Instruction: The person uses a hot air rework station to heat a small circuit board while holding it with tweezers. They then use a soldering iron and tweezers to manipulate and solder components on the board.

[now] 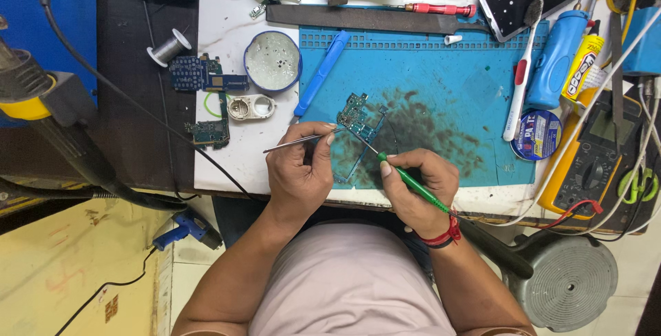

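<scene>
A small green circuit board (359, 117) lies on a blue work mat (441, 102) stained dark in the middle. My left hand (299, 171) grips metal tweezers (296, 142), which lie almost level with one end near the board's edge. My right hand (416, 188) holds a thin green-handled soldering iron (406, 177) like a pen, its metal tip reaching up-left onto the board. A red thread band sits on my right wrist.
On the mat: a blue plastic pry tool (320, 74), a toothbrush (521, 74), a blue cylinder (554, 57). Left of it: a round tin (273, 60), more boards (203, 74), a solder spool (169, 47). A metal file (365, 18) and a yellow multimeter (592, 164) stand nearby.
</scene>
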